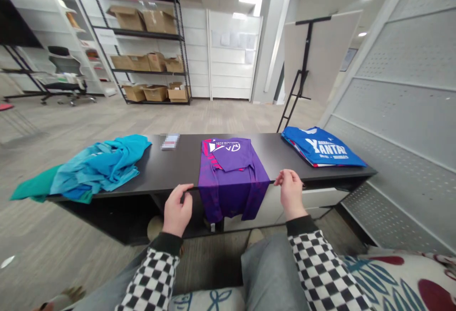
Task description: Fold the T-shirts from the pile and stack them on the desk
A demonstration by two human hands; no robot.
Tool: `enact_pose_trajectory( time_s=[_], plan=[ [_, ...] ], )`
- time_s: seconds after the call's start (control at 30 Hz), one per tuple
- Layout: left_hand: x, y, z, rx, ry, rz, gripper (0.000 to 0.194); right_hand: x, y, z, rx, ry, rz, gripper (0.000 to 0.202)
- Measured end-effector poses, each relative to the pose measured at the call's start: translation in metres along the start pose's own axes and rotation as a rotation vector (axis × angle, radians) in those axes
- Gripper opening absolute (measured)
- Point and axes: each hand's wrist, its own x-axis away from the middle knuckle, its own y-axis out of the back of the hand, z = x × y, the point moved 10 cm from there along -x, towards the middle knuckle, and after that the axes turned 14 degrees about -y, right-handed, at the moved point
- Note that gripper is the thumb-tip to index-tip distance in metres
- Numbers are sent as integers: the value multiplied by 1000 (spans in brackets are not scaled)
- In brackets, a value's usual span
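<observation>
A purple shirt (235, 178) with white and pink print lies partly folded at the middle of the dark table (171, 171), its lower part hanging over the front edge. My left hand (178, 209) is just left of the shirt at the table edge, fingers curled with a gap to the thumb and nothing between them. To the right of the shirt, my right hand (290, 190) hovers by the edge, fingertips bent toward the thumb; whether anything is between them is too small to tell. Neither hand touches the shirt.
Crumpled blue and teal clothes (103, 164) lie at the table's left end, partly overhanging. A small card-like item (170, 141) is near the back edge. Folded blue shirts (322, 147) are stacked at the right. Behind stand a shelf with boxes (155, 93) and an easel (302, 71).
</observation>
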Motion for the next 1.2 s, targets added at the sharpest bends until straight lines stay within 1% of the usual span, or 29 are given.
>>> enact_pose_trajectory(
  time_s=[0.03,0.07,0.1,0.13,0.2,0.3,0.4,0.5,0.57,0.63,0.73,0.87,0.97,1.1,1.2],
  plan=[
    [18,1,-1,13,38,-41,41,12,2,-3,38,5,9,36],
    [33,-4,-6,39,55,-44,39,23,2,-6,84,7,26,36],
    [44,-13,-14,78,52,-18,38,31,1,-10,135,6,46,38],
    [51,-26,-25,131,33,27,36,37,0,-12,188,5,60,40],
    [57,-55,-51,256,-7,132,34,43,-6,-15,292,11,80,47],
    [50,-97,-85,374,4,213,35,44,-22,-15,394,53,101,51],
    [29,-132,-116,370,-13,252,36,41,-36,-14,450,87,127,45],
    [4,-157,-143,302,-58,287,32,39,-41,-16,517,91,142,37],
    [-11,-169,-154,216,-70,323,30,39,-40,-16,557,93,146,33],
    [-21,-180,-160,108,-74,374,30,40,-39,-16,599,88,155,30],
    [-24,-192,-163,-30,-81,444,33,40,-36,-16,638,69,170,31],
    [-22,-202,-162,-104,-100,454,35,38,-37,-16,630,64,196,33],
    [-24,-203,-163,-123,-105,430,32,36,-38,-16,623,67,216,32],
    [-29,-198,-168,-142,-111,405,25,34,-38,-16,601,81,243,34],
    [-33,-194,-167,-116,-93,398,21,33,-37,-15,593,84,245,33]
  ],
)
